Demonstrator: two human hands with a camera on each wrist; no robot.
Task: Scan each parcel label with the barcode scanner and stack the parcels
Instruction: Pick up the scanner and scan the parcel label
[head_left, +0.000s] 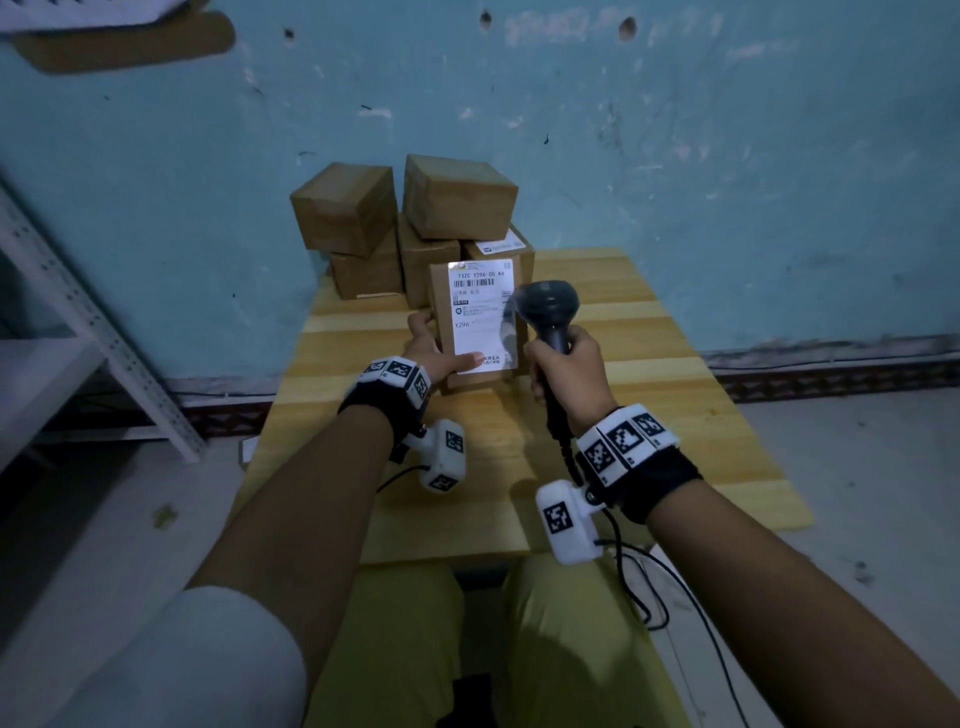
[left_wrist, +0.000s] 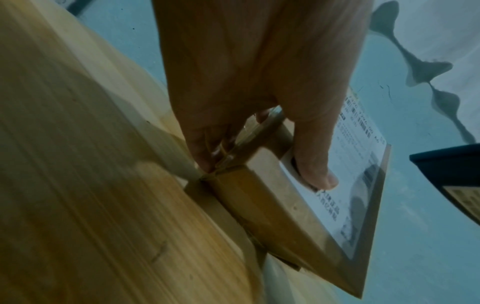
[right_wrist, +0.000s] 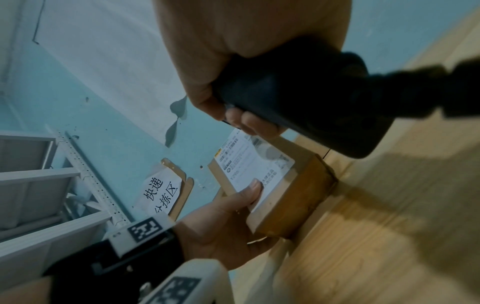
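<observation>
On the wooden tabletop, at roughly twelve o'clock from the seated person, a small parcel stands on end with its white label facing them; the left hand clasps it, thumb pressed across the label's lower edge, fingers wrapped behind; the right hand is curled tight round the handle of the barcode scanner, whose head hovers just beside the label at three o'clock; stacked parcels wait behind, at twelve o'clock. My worry: the scanner sits very near and off to one side, so the read may miss the barcode near the label's top; glare on the glossy label could also spoil it.
</observation>
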